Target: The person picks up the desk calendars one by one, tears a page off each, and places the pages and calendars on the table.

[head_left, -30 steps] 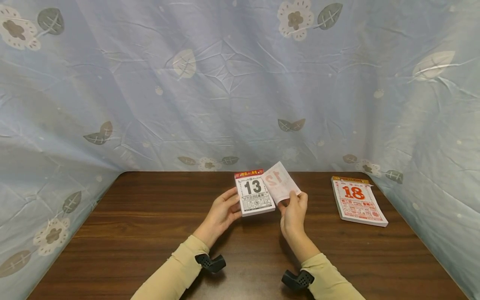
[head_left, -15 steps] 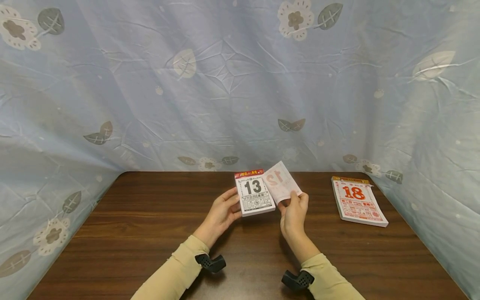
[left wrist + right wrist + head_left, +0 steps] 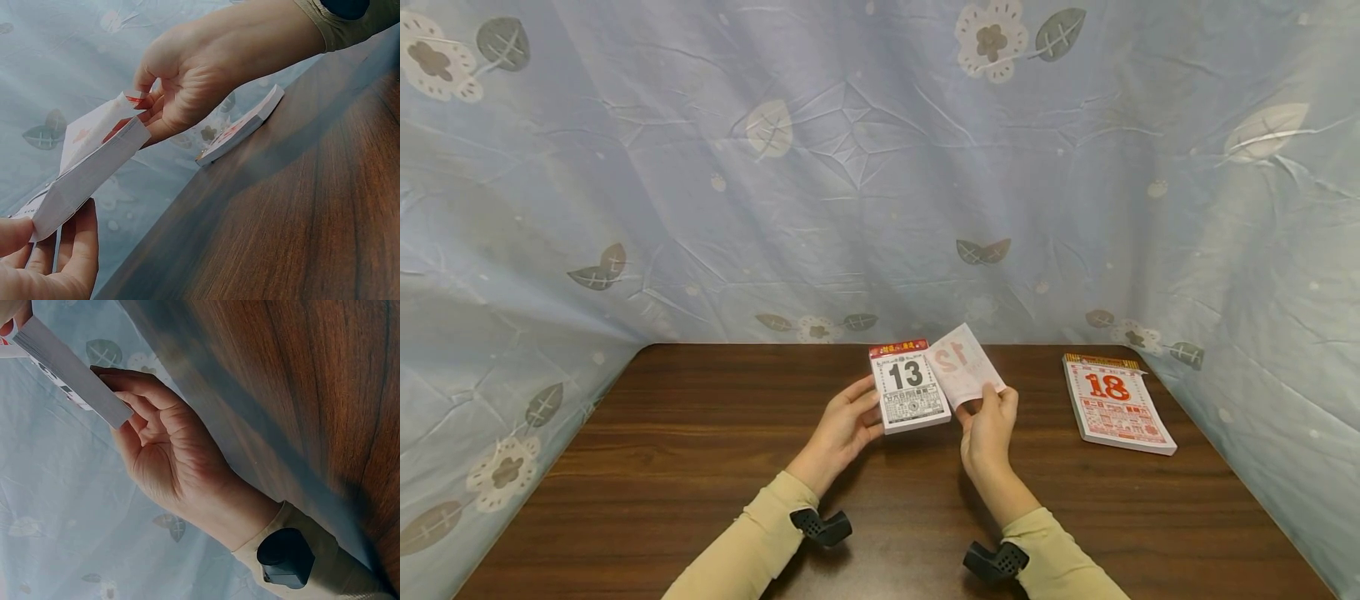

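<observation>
A small tear-off calendar pad (image 3: 910, 395) showing a black 13 is held above the brown table (image 3: 700, 467). My left hand (image 3: 844, 427) grips its left edge, fingers under it and thumb on top; the pad's edge (image 3: 87, 175) and my left fingers (image 3: 69, 250) show in the left wrist view. My right hand (image 3: 988, 425) pinches the lower corner of a loose-hanging page (image 3: 964, 367) with a red 12, turned out to the right of the pad. The right wrist view shows the pad's edge (image 3: 69, 372) resting in my left hand (image 3: 165, 456).
A second, larger calendar pad (image 3: 1116, 402) with a red 18 lies flat on the table at the right (image 3: 244, 128). A pale blue flowered cloth (image 3: 850, 167) hangs behind and along both sides of the table.
</observation>
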Motion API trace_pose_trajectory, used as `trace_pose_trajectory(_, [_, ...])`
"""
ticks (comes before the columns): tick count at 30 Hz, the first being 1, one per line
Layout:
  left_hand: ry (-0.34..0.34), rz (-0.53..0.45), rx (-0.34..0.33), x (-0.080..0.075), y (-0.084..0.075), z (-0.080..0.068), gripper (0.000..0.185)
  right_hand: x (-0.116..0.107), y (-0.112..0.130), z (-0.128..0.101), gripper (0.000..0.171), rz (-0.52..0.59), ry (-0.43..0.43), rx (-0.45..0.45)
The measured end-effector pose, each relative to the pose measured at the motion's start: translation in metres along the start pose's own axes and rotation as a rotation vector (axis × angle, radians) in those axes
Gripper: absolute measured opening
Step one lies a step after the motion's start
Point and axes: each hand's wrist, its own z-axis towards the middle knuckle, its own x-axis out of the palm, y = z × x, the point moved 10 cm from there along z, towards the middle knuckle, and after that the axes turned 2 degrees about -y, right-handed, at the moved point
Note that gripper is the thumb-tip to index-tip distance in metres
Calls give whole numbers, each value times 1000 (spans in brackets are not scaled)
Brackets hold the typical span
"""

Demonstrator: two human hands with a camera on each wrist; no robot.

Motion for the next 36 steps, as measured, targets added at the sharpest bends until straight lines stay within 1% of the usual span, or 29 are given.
trace_pose_trajectory(8, [-5, -4, -3, -1, 2, 1, 46, -1, -1, 0, 10, 14, 2, 14])
trace_pose_trajectory(15, [14, 2, -2, 1, 2, 1, 47, -1, -2, 0, 11, 45, 5, 5])
trace_pose_trajectory(19, [13, 0, -5, 0, 2, 1, 47, -2, -2, 1, 12, 51, -3, 8])
trace_pose_trajectory(28, [21, 6, -7, 1, 1, 1, 47, -3, -2, 0, 13, 46, -24, 15])
trace_pose_trajectory(36, [10, 1, -2, 1, -1, 1, 48, -4, -2, -1, 11, 44, -38, 20])
